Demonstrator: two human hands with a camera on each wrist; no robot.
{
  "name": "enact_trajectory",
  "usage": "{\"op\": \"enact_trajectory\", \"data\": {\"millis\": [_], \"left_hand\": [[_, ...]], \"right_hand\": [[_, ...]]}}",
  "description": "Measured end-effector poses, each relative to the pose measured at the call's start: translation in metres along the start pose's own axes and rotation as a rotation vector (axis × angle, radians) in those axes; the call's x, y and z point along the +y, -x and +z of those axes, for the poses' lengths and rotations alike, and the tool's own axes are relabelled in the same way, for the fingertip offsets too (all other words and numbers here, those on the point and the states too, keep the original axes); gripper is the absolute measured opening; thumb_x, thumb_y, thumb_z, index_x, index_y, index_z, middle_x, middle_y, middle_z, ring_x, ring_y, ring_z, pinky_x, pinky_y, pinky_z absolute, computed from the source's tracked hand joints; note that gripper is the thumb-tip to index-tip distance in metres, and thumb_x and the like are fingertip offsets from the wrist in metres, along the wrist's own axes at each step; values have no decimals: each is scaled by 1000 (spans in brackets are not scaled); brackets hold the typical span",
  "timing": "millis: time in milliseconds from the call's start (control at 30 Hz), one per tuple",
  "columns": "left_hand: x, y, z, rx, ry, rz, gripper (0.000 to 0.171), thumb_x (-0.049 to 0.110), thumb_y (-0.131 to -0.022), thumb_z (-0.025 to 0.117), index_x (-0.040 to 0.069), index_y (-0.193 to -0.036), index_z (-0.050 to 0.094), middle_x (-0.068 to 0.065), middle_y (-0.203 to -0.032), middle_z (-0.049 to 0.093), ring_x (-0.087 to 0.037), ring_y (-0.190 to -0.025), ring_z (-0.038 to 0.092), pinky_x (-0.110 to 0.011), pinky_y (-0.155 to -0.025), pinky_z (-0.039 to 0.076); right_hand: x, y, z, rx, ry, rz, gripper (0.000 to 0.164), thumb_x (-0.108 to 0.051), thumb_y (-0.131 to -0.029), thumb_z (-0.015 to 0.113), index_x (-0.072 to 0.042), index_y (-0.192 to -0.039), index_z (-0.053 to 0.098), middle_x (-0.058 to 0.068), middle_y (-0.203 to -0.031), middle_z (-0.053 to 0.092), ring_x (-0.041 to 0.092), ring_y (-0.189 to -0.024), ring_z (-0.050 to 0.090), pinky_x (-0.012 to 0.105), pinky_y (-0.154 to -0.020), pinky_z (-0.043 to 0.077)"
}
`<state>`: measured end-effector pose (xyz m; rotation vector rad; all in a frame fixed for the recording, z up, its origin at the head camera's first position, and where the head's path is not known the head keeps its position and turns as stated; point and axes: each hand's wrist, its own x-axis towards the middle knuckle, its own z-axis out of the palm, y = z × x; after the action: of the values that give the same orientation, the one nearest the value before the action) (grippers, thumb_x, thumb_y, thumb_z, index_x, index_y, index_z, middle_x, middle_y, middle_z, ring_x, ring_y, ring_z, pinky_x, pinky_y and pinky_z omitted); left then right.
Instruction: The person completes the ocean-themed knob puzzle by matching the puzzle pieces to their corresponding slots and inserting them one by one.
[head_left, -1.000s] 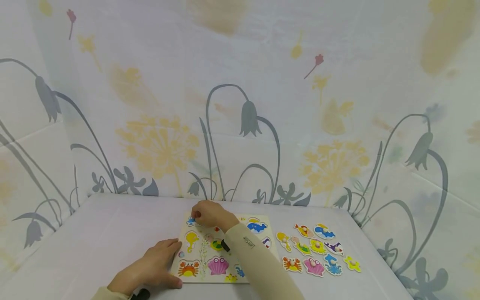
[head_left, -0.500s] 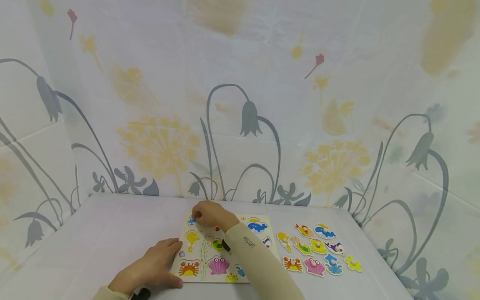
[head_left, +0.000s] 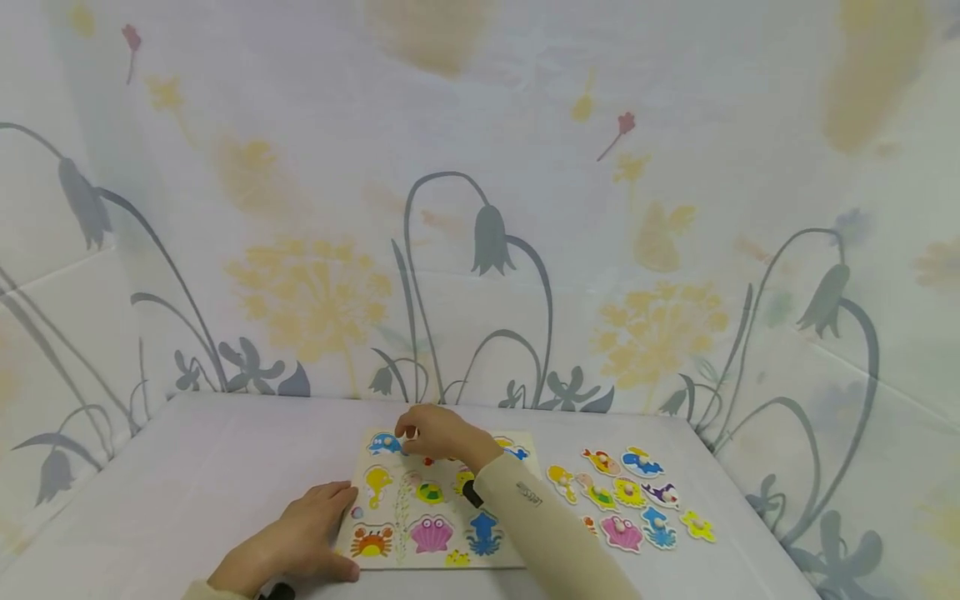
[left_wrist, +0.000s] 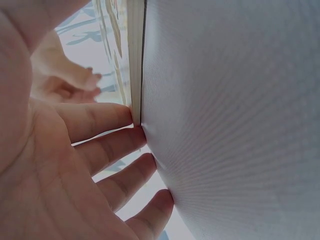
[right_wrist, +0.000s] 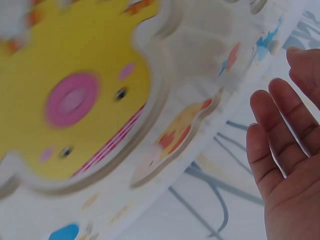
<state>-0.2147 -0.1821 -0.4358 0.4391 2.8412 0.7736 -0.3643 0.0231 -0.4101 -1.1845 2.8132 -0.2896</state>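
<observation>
A puzzle board (head_left: 429, 562) printed with sea creatures lies on the table. At its left edge is my left hand (head_left: 303, 533), fingers extended; in the left wrist view fingertips touch the board's side (left_wrist: 135, 60) and the white cloth. A blue dolphin piece (head_left: 386, 443) with a round knob sits at the board's upper left corner. Just right of it, my right hand (head_left: 444, 435) hovers over the board's top edge with loosely bent fingers and nothing between them. The right wrist view shows this hand (right_wrist: 295, 170) beside a printed yellow creature (right_wrist: 110, 120) and a fish-shaped recess (right_wrist: 177, 130).
Right of the board lie several loose knobbed pieces, among them a pink shell (head_left: 622, 534), a blue squid (head_left: 658, 529), a blue whale (head_left: 641, 461) and a yellow starfish (head_left: 698, 526). The right sleeve (head_left: 555, 525) covers part of the board. A floral cloth (head_left: 480, 333) hangs behind.
My right hand has let go of the blue dolphin piece and shifted slightly right, so the piece and its knob show. My left hand stays at the board's edge. The head view has shifted slightly.
</observation>
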Motion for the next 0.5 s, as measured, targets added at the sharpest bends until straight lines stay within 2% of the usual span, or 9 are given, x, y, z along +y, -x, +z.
{"op": "enact_trajectory", "data": {"millis": [500], "left_hand": [[2, 0, 2, 9, 12, -17, 103, 45, -53, 90, -4, -133, 49, -26, -140, 41, -47, -131, 32, -65, -103, 28]], "right_hand": [[35, 69, -21, 41, 43, 70, 23, -27, -90, 67, -19, -111, 69, -8, -98, 61, 7, -86, 54, 24, -77, 49]]}}
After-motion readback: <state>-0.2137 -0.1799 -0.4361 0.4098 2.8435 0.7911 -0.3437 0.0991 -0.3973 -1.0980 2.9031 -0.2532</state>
